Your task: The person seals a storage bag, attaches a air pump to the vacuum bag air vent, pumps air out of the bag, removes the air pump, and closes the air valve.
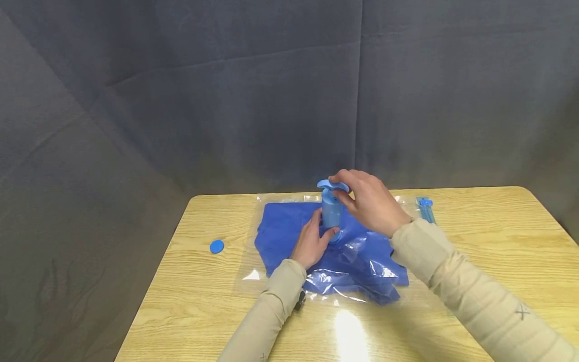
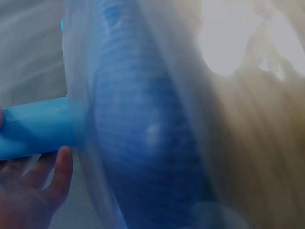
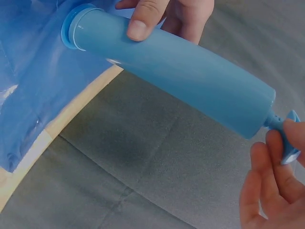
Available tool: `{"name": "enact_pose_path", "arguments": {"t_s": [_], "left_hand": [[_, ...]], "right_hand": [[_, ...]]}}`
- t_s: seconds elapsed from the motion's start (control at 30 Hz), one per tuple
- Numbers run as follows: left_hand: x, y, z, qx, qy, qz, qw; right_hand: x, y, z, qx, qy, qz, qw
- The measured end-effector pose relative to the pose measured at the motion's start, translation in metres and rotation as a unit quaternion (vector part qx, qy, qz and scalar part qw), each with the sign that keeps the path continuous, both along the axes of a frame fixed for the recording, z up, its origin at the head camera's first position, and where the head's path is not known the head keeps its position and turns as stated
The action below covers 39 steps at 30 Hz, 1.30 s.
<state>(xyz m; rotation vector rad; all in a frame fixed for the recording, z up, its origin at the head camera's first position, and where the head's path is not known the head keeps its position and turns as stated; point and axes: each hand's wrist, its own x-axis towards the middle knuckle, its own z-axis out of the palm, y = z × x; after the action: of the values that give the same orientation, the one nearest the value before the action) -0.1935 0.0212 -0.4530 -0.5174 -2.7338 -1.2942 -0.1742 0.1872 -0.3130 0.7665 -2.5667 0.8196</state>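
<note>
Item: light-blue cylindrical plastic hand pump (image 1: 331,213), upright at frame centre on a clear plastic vacuum bag (image 1: 357,261) holding folded blue cloth; left hand (image 1: 312,244) curled round its barrel, right hand (image 1: 368,201) pinching the T-shaped handle (image 1: 332,186). Risk, as judged: a tilted barrel could slip off the bag's valve, leaking air. Also present: round blue cap (image 1: 217,246) at left on the wooden table (image 1: 497,241).

The head view looks forward and down from above the near edge of the counter (image 1: 475,236), taking in both hands around the upright blue pump (image 1: 331,213) at centre, a grey curtain behind. The left wrist view sits very close and blurred, the pump (image 2: 35,126) at 9 o'clock. The right wrist view looks closely along the same pump (image 3: 176,74), running from 10 to 4 o'clock.
</note>
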Motion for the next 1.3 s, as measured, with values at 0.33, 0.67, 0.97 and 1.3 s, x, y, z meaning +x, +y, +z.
{"name": "enact_pose_path", "arguments": {"t_s": [0.33,0.67,0.97,1.3], "left_hand": [[0.0,0.001,0.002,-0.007,0.009,0.003,0.9999],[-0.002,0.002,0.003,-0.031,0.032,0.002,0.999],[-0.001,0.002,0.001,-0.04,0.043,0.002,0.9983],[0.001,0.001,0.005,-0.041,0.031,0.006,0.9987]], "right_hand": [[0.0,0.002,0.002,0.003,0.015,0.002,1.0],[0.0,0.007,0.011,0.01,0.009,0.005,1.0],[0.008,0.006,0.033,-0.026,0.085,0.0,0.996],[0.019,0.0,0.077,-0.137,0.244,-0.024,0.96]]}}
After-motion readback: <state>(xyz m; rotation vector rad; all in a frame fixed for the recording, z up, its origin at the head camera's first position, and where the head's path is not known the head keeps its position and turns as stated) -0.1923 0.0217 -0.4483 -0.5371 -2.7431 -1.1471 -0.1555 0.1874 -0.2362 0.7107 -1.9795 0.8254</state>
